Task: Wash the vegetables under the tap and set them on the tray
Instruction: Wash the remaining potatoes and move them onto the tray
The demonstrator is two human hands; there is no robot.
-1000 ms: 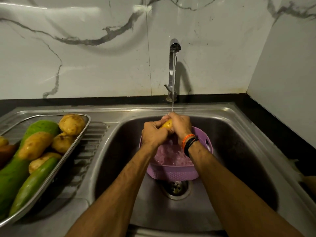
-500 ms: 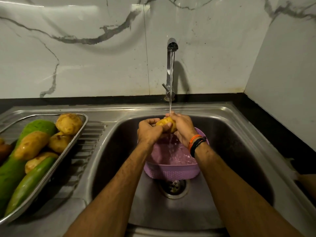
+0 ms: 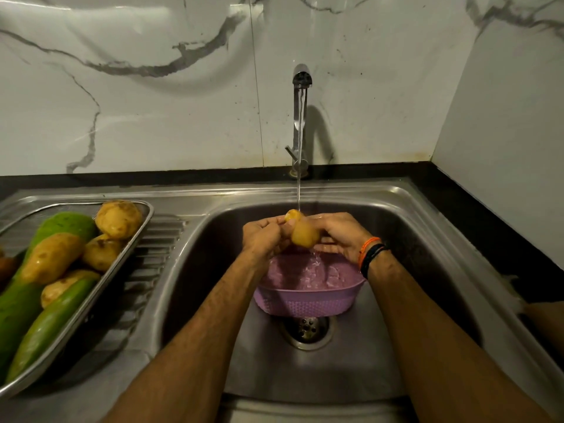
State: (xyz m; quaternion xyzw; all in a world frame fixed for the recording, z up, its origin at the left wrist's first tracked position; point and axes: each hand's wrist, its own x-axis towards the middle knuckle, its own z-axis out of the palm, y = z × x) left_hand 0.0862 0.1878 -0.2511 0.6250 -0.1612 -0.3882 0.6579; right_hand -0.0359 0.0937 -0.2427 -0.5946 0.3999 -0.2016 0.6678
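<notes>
A yellow potato point(image 3: 302, 235) sits under the running stream from the steel tap point(image 3: 300, 117). Both hands hold it over the sink: my left hand point(image 3: 263, 236) grips its left side and my right hand point(image 3: 343, 235) cups its right side and underside. Water runs off it into a purple plastic basket point(image 3: 308, 300) just below. On the drainboard at the left, a steel tray point(image 3: 128, 254) carries several wet potatoes point(image 3: 117, 219) and long green gourds point(image 3: 45, 328).
The steel sink basin point(image 3: 433, 270) has its drain point(image 3: 306, 329) under the basket's near edge. A black counter strip and marble walls close in behind and on the right. A ribbed drainboard point(image 3: 152, 261) lies between tray and basin.
The potato has turned in my hands and more of it shows now, with its lower end pointing toward me. My right hand has opened out to the right around it.
</notes>
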